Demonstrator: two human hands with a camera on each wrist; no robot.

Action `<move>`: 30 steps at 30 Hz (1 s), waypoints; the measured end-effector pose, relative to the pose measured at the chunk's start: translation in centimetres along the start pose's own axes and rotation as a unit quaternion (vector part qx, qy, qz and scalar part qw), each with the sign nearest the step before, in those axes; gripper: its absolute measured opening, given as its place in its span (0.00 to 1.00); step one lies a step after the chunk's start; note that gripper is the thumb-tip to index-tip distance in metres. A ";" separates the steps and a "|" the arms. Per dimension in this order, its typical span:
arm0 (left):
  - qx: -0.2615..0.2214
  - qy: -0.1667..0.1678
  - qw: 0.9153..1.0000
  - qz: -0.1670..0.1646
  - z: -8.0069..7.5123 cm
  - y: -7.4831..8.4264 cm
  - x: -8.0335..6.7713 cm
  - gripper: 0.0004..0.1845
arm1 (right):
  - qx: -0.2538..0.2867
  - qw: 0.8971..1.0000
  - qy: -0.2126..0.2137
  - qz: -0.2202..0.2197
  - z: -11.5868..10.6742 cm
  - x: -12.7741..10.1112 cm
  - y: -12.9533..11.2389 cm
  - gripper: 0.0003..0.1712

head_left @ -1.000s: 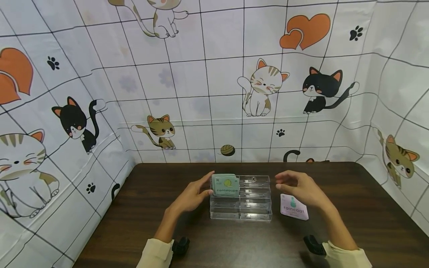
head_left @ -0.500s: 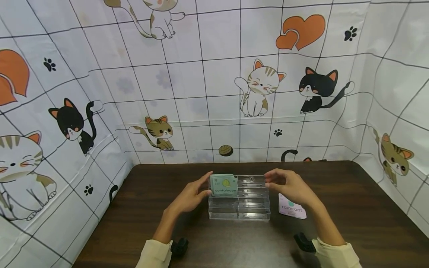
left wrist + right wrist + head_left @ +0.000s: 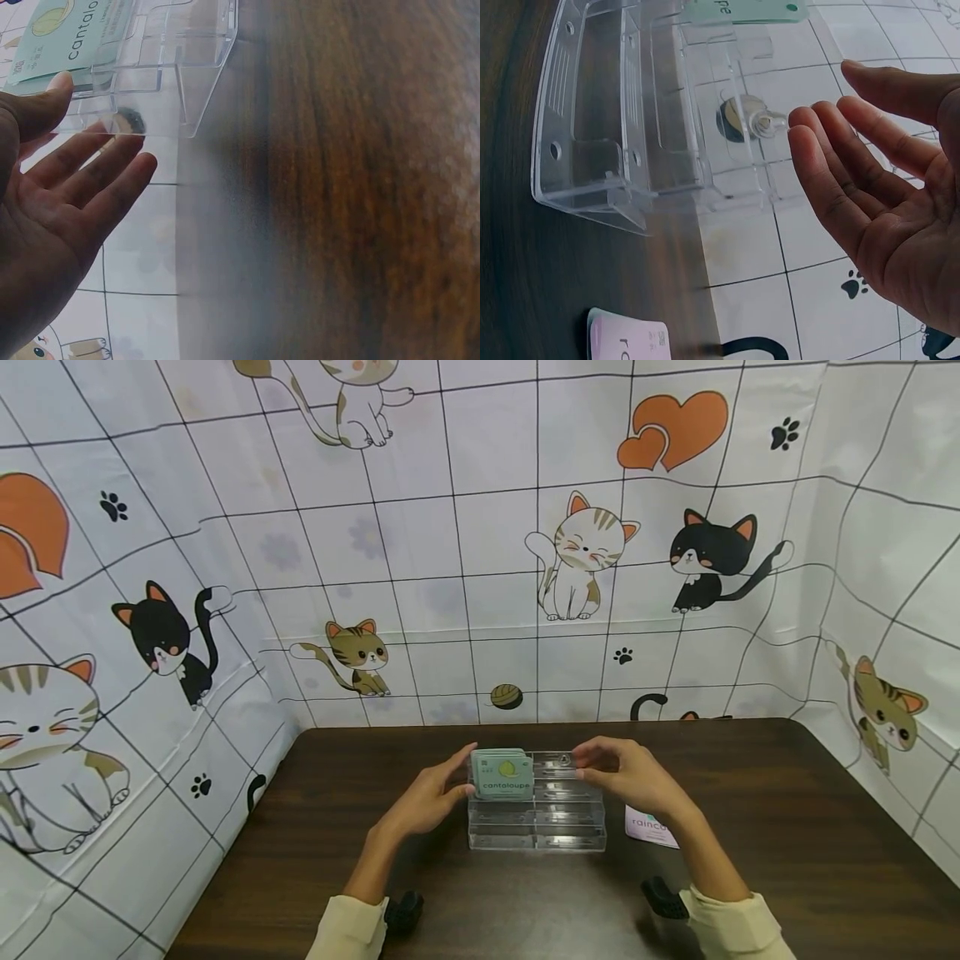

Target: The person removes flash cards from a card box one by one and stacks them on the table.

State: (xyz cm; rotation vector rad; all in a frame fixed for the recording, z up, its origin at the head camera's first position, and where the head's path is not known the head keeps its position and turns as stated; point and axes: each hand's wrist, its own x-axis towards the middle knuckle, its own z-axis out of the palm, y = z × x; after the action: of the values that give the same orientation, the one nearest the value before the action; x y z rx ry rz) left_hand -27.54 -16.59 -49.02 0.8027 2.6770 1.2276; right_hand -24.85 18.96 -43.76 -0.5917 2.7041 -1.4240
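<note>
Right hand [image 3: 630, 775] now nearer card-filled rack [image 3: 537, 827]

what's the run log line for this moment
left hand open beside cantaloupe cards | right hand open at clear card rack | raincoat card on table

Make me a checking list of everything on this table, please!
Surface: dark wooden table, bare wood showing.
Job's things: clear tiered card holder; green cantaloupe cards stand in its back left slot; pink raincoat card lies flat to its right.
Clutter: nothing seen.
Grips: left hand open, thumb on the cantaloupe cards; right hand open, over the holder's back right.
Cables: nothing seen.
Surroundings: cat-print cloth walls on three sides.
</note>
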 end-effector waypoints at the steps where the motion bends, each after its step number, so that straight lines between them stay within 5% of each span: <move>1: 0.000 0.000 1.000 -0.001 0.0 0.0 0.0 0.39 | 0.000 1.000 0.001 0.001 0.1 0.1 0.0 0.17; 30: 0.009 -0.002 1.000 0.008 -0.1 0.4 0.0 0.39 | 0.024 0.999 -0.014 -0.025 2.6 2.1 -1.5 0.20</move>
State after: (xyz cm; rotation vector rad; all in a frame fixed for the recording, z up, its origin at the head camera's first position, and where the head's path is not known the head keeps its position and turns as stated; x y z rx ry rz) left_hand -27.42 -16.40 -48.69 0.8307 2.6867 1.2057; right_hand -25.79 15.42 -43.82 -0.6757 2.6441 -1.4757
